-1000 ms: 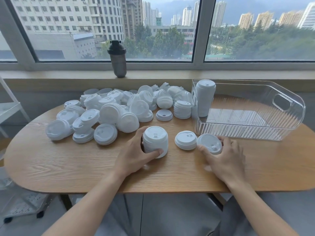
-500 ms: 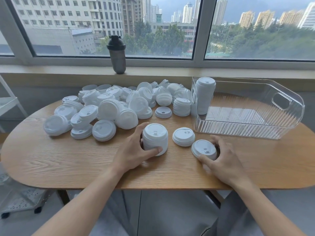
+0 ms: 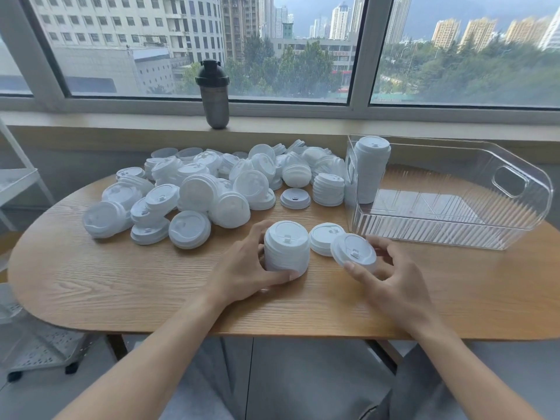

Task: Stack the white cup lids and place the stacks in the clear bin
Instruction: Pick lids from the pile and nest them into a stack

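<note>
From the head view, the left hand (image 3: 245, 268) wraps its thumb and fingers around a short stack of white lids (image 3: 287, 248) that stands upright on the wooden tabletop (image 3: 121, 286), near the middle of the front edge. The right hand (image 3: 391, 277) pinches a single white lid (image 3: 354, 249) between thumb and fingertips, holding it tilted, just to the right of that stack. Between the stack and the held lid, a little farther back, another lid (image 3: 325, 237) lies flat on the tabletop. A loose heap of white lids (image 3: 212, 189) spreads across the back left part of the tabletop, with a small stack (image 3: 328, 190) at the heap's right side. The clear bin (image 3: 454, 225) sits toward the right rear corner, and a tall stack of lids (image 3: 371, 168) stands upright in its left end. Beyond the back edge, a dark shaker bottle (image 3: 215, 93) stands on the windowsill (image 3: 303, 122). A white shelf unit (image 3: 18, 183) shows at the left.
</note>
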Motion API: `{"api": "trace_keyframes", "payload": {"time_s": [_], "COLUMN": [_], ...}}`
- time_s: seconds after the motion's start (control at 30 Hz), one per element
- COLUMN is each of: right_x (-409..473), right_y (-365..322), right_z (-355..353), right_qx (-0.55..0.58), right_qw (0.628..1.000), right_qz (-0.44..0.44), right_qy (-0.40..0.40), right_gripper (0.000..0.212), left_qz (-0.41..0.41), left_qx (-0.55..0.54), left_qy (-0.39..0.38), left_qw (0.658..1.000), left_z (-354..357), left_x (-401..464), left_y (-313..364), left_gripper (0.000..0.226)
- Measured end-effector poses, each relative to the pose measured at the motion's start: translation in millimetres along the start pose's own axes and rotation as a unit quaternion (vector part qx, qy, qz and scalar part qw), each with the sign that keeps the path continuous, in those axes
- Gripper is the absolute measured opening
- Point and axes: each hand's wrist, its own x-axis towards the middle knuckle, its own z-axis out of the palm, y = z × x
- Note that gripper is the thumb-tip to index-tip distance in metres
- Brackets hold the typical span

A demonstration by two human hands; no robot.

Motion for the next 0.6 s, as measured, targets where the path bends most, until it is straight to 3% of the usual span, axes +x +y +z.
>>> {"api": "trace_keyframes", "payload": {"time_s": [0.2, 0.4, 0.6], "right_x": [13.6, 27.3, 29.5], "right_y": [-40.7, -55.7, -51.8], "right_z": [42.9, 79.3, 83.4], "right_qx": [0.044, 0.033, 0.034], "right_qw": [0.997, 0.996, 0.996], "right_qz": [-0.057, -0.071, -0.063], "right_qy": [-0.020, -0.052, -0.055], "right_gripper": [0.060, 0.067, 0.064], "left_qz": [0.009, 0.016, 0.028], "left_qx": [0.000, 0.004, -0.020], "left_qy": [-0.003, 0.003, 0.003], "left_qw": [1.000, 1.000, 0.999], "left_z": [-1.0, -1.7, -3.3], "left_x": [-1.9, -2.7, -4.0], "left_y": [3.9, 6.9, 6.6], "left_gripper": [0.096, 0.093, 0.106]}}
